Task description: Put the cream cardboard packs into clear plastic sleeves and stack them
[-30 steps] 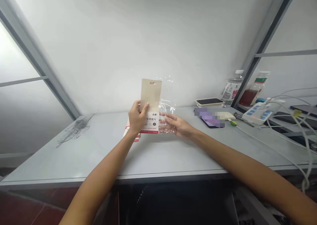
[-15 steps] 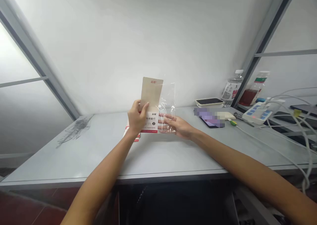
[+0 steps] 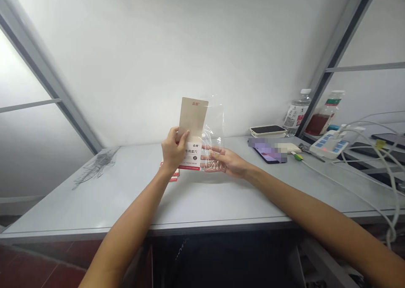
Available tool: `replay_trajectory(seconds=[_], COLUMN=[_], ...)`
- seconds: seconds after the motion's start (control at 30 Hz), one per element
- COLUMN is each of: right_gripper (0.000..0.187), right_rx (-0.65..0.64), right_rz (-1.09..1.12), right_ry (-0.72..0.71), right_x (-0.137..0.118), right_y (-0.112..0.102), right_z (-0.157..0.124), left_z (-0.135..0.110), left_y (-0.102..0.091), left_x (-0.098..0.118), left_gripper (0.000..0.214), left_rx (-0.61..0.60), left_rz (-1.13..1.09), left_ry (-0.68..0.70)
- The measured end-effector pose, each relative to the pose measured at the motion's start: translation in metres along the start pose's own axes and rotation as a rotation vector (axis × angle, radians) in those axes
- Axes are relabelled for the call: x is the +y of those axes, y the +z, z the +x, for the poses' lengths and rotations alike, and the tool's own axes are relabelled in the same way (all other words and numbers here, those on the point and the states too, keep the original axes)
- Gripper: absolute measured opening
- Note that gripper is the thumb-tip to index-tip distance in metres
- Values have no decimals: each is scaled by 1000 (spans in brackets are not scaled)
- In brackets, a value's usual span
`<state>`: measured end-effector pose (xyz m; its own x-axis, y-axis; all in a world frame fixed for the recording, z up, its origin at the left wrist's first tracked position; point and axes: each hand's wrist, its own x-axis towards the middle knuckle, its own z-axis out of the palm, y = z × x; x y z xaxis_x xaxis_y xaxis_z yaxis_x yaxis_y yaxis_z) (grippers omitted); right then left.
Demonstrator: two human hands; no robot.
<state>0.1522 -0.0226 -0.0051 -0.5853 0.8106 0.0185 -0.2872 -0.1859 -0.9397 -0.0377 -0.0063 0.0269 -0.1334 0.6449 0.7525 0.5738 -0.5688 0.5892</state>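
Observation:
My left hand [image 3: 173, 153] is closed around a beige card packet [image 3: 193, 117], its thumb across the front. The packet stands upright above the table; its lower part is white with dark printed characters and a red strip along the bottom. On its right is a clear plastic bag [image 3: 217, 123]. My right hand [image 3: 232, 163] pinches the lower part of this bag, and its fingers show through the film. Whether the packet's right edge lies inside the bag, I cannot tell. Behind my left wrist lie red-and-white cards [image 3: 174, 178], partly hidden.
A crumpled clear plastic wrapper [image 3: 96, 165] lies on the grey table [image 3: 104, 212] at left. At right are phones [image 3: 268, 130], a white power strip [image 3: 330, 143] with tangled cables [image 3: 341, 188], and two bottles [image 3: 295, 112]. A white wall [image 3: 190, 47] stands behind.
My left hand and the packet have shifted slightly left. The clear bag's upper part now reaches higher, and its film has changed shape. My right hand has hardly moved.

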Motion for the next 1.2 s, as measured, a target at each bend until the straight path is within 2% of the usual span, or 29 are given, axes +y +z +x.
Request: replay_trajectory(seconds=[0.47,0.73,1.0,1.2], right_gripper=[39,56,59,58], right_rx=[6,58,15,-17], right_rz=[0,-26,-15,-36], right_ry=[-54,-111,-138,-92], right_x=[5,1,-2,0], right_y=[1,3,0,-3], right_z=[1,-1,-3,-2], left_z=[0,2,1,-2], left_y=[-1,0,1,4], left_x=[5,2,2,4], left_gripper=[29,33,29,33], left_rx=[-10,-64,-76,-79], left_rz=[-134,-255,-258,-312], left_ry=[-104,-168,-183,-191])
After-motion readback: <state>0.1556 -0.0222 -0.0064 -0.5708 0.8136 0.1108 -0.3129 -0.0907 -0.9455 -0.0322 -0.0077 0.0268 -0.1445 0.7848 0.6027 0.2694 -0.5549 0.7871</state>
